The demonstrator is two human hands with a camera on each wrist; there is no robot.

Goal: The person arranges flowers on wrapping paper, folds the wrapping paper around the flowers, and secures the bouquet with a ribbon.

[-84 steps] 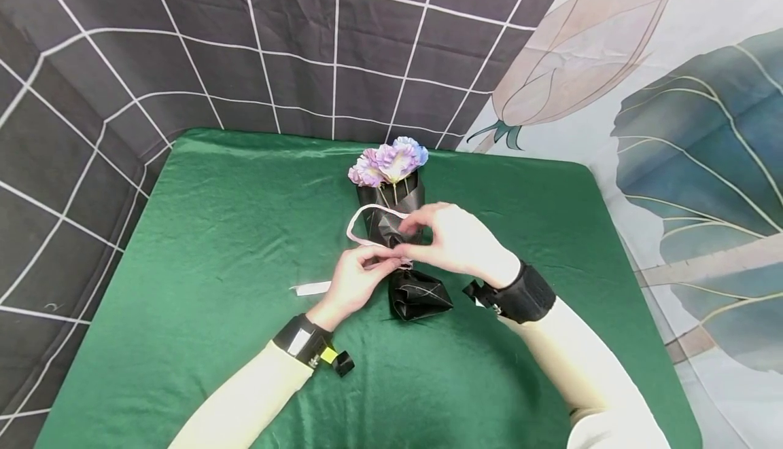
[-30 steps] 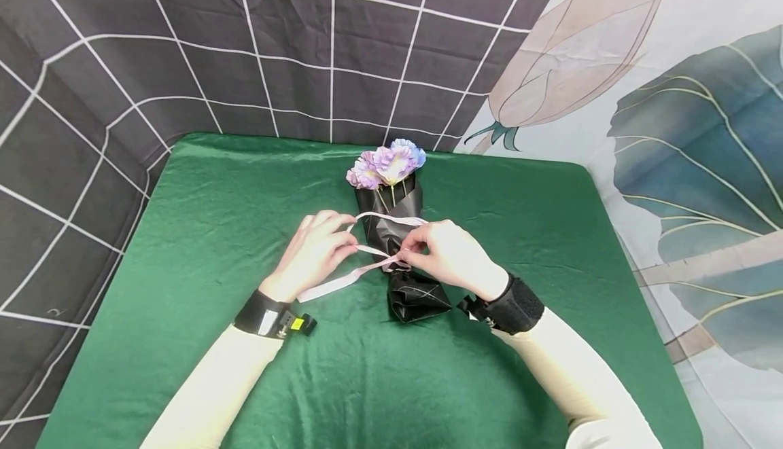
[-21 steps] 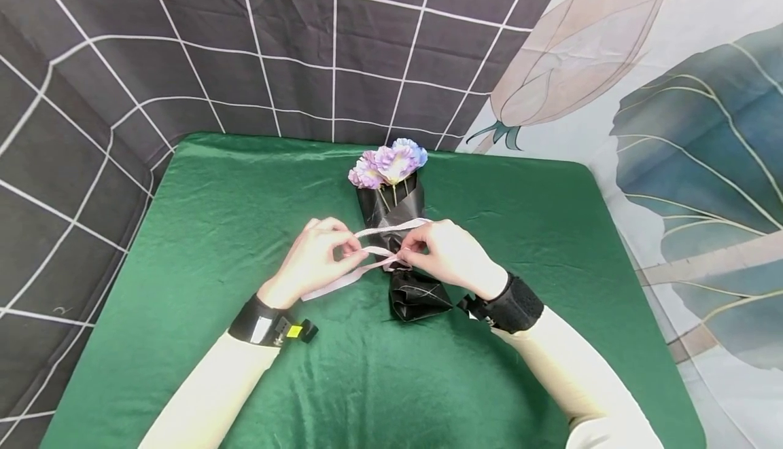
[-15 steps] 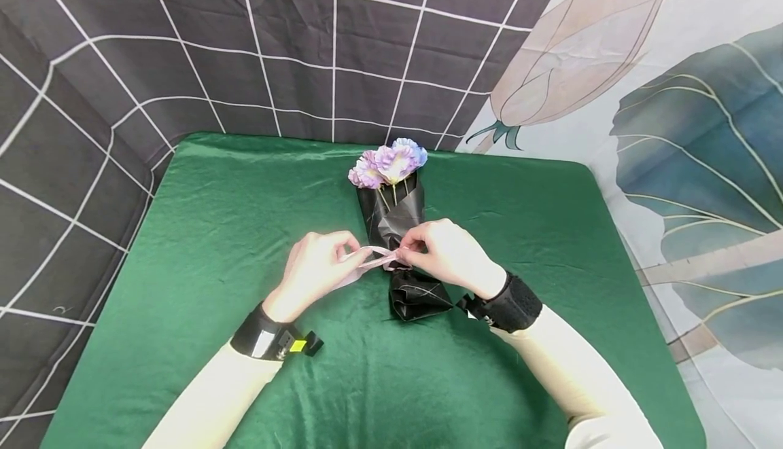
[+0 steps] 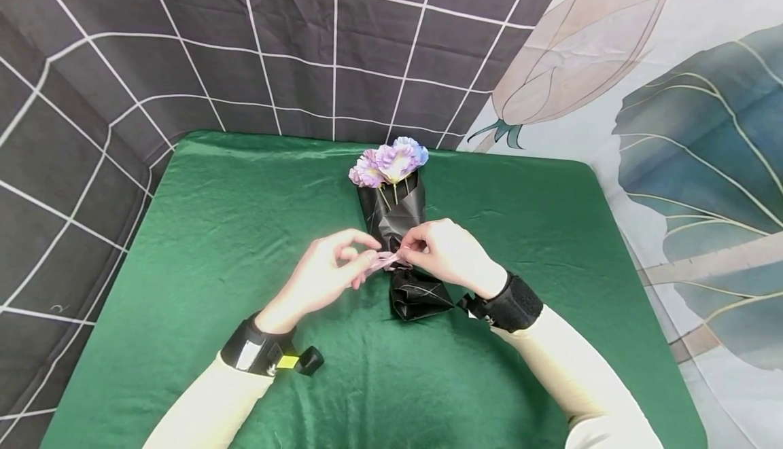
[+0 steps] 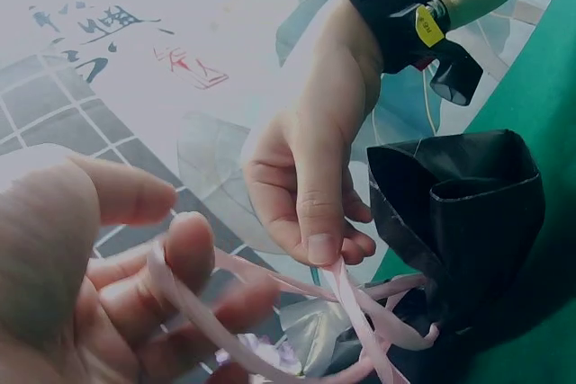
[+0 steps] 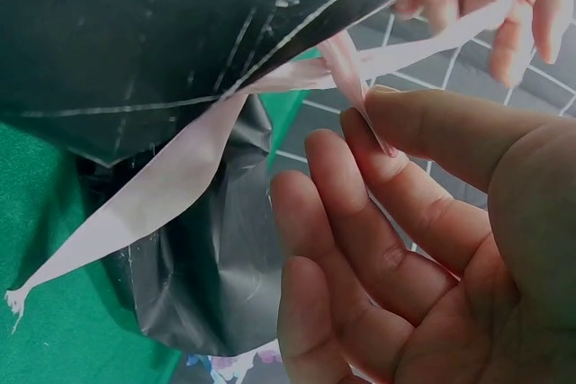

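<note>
A: What occupies the centre of the head view?

B: A small bouquet [image 5: 394, 231] lies on the green cloth [image 5: 245, 191] of the table, its lilac flower heads [image 5: 389, 161] pointing away from the person. Black wrapping paper [image 5: 419, 293] encloses the stems and flares out again at the near end.

A: Where does the pink ribbon [image 5: 382, 261] lie?

B: It crosses the narrow waist of the wrap, between the two hands. In the left wrist view the ribbon [image 6: 360, 308] gathers into loops against the black paper [image 6: 468, 213]. In the right wrist view one loose tail of the ribbon [image 7: 153, 204] hangs down in front of the paper [image 7: 135, 33] to a frayed end over the cloth.

A: How does the left hand [image 5: 327, 274] stand?

B: It is just left of the waist, fingers curled, with ribbon strands running across and between its fingers [image 6: 184, 254]. It grasps the ribbon.

A: And the right hand [image 5: 449, 253]?

B: It rests just right of the waist, over the wrap. Thumb and forefinger pinch the ribbon close to the paper, as the left wrist view shows [image 6: 315, 177]; the right wrist view shows the remaining fingers [image 7: 360, 222] loosely extended.

A: What surrounds the table?

B: A dark backdrop with a white grid [image 5: 275, 41] hangs behind and to the left; a pale hanging printed with a bud and leaves [image 5: 673, 96] stands to the right. Both forearms wear cream sleeves [image 5: 575, 374] and black wrist straps [image 5: 514, 303].
</note>
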